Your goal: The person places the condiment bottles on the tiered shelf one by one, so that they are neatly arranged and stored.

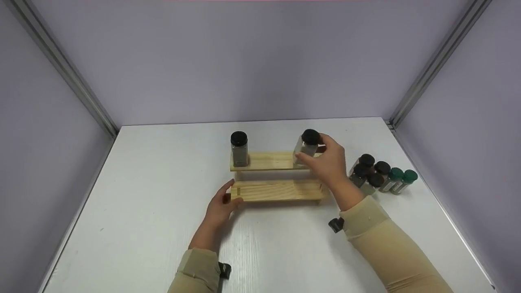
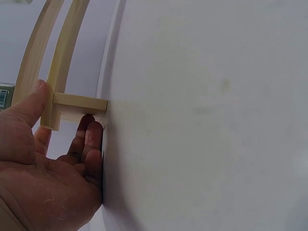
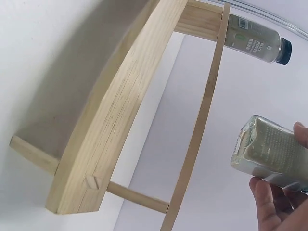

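Note:
A two-tier wooden rack (image 1: 266, 191) stands on the white table. My left hand (image 1: 219, 209) grips the left end of its lower shelf; in the left wrist view the thumb (image 2: 34, 103) lies against the board and the other fingers curl under it. Above the right part of the upper shelf, my right hand (image 1: 330, 162) holds a square glass spice jar (image 3: 272, 151) with a black cap. The right wrist view shows a gap between this jar's base and the shelf. Another black-capped jar (image 1: 240, 155), labelled black pepper, stands at the upper shelf's left end.
Several more jars (image 1: 368, 176) with black caps stand close together to the right of the rack, with two green-capped jars (image 1: 403, 181) at their right side. Panel walls (image 1: 260, 61) enclose the table at the back and both sides.

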Demonstrator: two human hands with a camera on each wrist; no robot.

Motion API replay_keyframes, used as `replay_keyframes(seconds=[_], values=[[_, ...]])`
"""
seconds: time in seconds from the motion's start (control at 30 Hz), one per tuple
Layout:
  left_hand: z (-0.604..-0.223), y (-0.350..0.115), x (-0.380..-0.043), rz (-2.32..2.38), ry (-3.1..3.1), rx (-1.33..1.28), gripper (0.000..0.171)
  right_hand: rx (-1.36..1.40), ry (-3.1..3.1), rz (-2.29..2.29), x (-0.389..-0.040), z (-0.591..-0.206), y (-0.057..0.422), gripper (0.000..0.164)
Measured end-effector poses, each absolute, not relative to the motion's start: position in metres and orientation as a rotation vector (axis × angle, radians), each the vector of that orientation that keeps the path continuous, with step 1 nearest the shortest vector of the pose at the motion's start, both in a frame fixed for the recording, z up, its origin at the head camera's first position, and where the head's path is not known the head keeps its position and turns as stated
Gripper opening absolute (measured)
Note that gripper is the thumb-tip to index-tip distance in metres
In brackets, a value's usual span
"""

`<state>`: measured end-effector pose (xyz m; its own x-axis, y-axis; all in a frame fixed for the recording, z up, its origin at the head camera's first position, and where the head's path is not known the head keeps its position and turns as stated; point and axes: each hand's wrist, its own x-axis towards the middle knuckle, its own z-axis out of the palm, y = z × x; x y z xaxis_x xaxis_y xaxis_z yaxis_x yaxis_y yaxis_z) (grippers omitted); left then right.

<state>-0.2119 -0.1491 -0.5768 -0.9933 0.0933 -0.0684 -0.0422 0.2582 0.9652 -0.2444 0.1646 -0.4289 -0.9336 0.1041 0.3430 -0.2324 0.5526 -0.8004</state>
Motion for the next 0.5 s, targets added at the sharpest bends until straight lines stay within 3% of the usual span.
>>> replay_keyframes(seconds=[0.5], values=[[-0.576, -0.151, -0.211, 1.829, 2.412, 0.071, 0.069, 0.111, -2.512, 1.403, -0.266, -0.436, 0.129, 0.063]])
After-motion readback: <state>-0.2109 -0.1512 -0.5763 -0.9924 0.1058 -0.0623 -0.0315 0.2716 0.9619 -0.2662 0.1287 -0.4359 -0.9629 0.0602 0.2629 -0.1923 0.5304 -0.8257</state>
